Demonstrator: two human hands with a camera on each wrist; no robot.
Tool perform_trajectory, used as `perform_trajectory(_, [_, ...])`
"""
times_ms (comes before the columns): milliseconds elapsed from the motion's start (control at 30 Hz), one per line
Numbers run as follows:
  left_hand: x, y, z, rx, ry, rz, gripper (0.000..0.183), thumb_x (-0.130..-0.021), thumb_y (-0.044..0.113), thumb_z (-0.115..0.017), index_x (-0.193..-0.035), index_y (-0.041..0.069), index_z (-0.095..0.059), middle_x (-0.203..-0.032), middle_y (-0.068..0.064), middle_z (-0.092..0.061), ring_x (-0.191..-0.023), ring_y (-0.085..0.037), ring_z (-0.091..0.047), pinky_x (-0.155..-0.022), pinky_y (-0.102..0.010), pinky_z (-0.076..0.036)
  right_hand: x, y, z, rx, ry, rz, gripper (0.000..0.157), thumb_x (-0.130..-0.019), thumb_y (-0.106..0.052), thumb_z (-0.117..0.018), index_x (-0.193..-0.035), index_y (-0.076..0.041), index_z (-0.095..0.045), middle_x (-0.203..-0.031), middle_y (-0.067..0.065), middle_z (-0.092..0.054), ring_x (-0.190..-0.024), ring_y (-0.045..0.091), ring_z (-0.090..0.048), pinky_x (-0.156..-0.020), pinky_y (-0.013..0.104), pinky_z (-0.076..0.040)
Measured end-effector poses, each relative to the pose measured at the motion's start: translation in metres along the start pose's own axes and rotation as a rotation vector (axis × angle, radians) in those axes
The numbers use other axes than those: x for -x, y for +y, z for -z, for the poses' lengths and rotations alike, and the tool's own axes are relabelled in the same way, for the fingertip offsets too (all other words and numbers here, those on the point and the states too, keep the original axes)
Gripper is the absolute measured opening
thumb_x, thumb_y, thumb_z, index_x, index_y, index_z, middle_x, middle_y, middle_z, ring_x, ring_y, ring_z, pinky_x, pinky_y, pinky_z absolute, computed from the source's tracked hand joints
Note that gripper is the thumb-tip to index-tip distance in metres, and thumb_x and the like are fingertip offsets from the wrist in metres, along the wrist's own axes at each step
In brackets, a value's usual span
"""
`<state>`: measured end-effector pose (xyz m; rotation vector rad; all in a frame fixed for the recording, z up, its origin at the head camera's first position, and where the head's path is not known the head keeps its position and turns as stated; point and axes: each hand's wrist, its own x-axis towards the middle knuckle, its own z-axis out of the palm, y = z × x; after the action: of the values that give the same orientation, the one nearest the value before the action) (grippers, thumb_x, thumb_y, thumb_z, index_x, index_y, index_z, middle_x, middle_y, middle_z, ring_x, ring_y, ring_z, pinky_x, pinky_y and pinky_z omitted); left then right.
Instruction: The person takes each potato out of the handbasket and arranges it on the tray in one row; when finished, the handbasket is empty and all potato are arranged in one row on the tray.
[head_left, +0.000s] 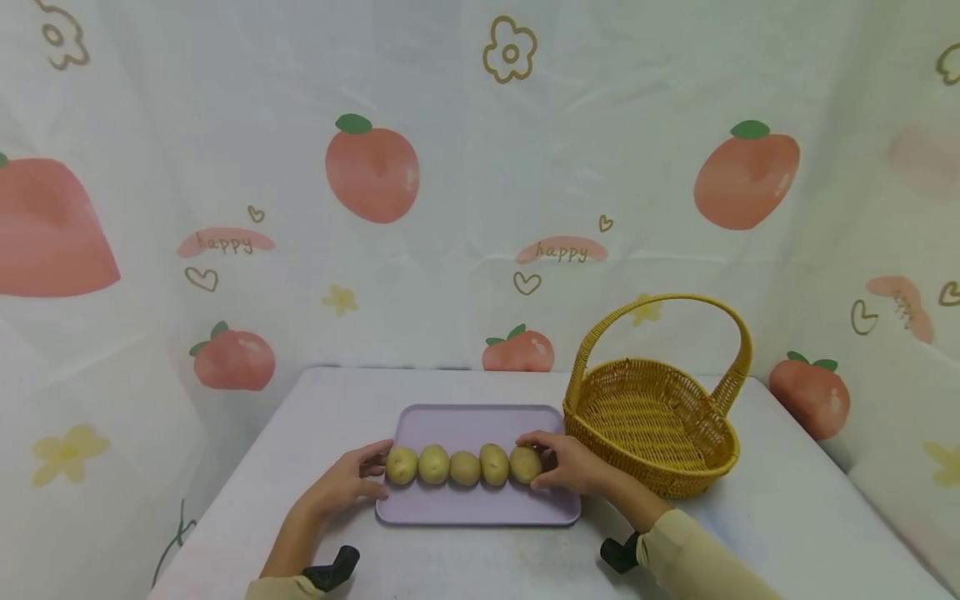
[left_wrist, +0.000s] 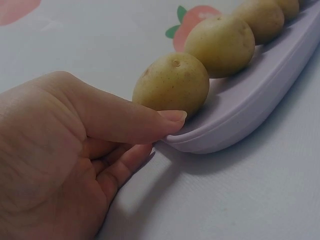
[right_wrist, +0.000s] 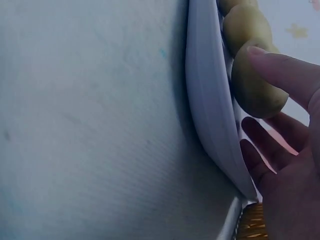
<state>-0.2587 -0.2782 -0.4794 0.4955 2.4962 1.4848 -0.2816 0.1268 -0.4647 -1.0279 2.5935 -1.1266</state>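
Several round yellow-brown potatoes stand in a side-by-side row on a pale lilac tray (head_left: 480, 510). My left hand (head_left: 347, 482) is at the row's left end, fingers loosely bent. In the left wrist view its thumb (left_wrist: 145, 122) lies along the tray's rim, right in front of the leftmost potato (left_wrist: 172, 82); the index finger is hidden there. At the other end, my right hand (head_left: 573, 465) holds the rightmost potato (head_left: 526, 464) between thumb and fingers. The right wrist view shows the thumb (right_wrist: 280, 70) on that potato, with the other fingers spread below it.
A yellow wicker basket (head_left: 648, 425) with a tall arched handle stands right of the tray, close behind my right forearm. The white table (head_left: 315, 417) meets a fruit-printed cloth backdrop (head_left: 450, 292) at the back. Black wrist straps (head_left: 621, 553) are on both wrists.
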Motion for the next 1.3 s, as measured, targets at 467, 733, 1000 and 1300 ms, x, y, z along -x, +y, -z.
perform_trajectory(467, [0.0,-0.004,-0.001,-0.015,0.007,0.004,0.079,-0.073,0.001,-0.076,-0.141,-0.013,-0.037,-0.128,-0.029,-0.054,-0.114,-0.041,-0.056,-0.097,-0.047,-0.047,0.005,-0.001,-0.007,0.051,0.043,0.044,0.062,-0.078,-0.024,-0.081,-0.133,-0.006,-0.056,-0.125,0.006,-0.059,-0.104,0.017,-0.054,-0.088,0.033,-0.05])
perform_trajectory(733, [0.0,-0.003,-0.001,-0.019,0.003,-0.019,0.08,-0.074,0.001,-0.075,-0.142,-0.014,-0.036,-0.129,-0.029,-0.053,-0.114,-0.042,-0.055,-0.096,-0.045,-0.048,0.0,0.003,-0.008,0.06,0.072,0.023,0.06,-0.077,-0.021,-0.082,-0.131,-0.008,-0.058,-0.121,0.001,-0.062,-0.1,0.015,-0.056,-0.084,0.032,-0.05])
perform_trajectory(1000, [0.002,-0.001,-0.002,-0.012,0.006,0.0,0.08,-0.073,0.0,-0.076,-0.142,-0.014,-0.036,-0.129,-0.03,-0.053,-0.115,-0.041,-0.055,-0.097,-0.045,-0.047,-0.001,0.007,-0.01,0.041,0.065,0.023,0.063,-0.078,-0.024,-0.081,-0.134,-0.007,-0.056,-0.127,0.003,-0.06,-0.107,0.018,-0.055,-0.091,0.037,-0.049])
perform_trajectory(1300, [0.0,-0.001,0.0,-0.034,0.0,0.002,0.08,-0.074,0.002,-0.077,-0.142,-0.013,-0.036,-0.129,-0.03,-0.053,-0.116,-0.042,-0.055,-0.099,-0.05,-0.044,0.009,0.0,-0.003,0.04,0.067,0.003,0.071,-0.079,-0.022,-0.081,-0.14,-0.005,-0.049,-0.134,0.009,-0.056,-0.114,0.029,-0.055,-0.095,0.048,-0.047])
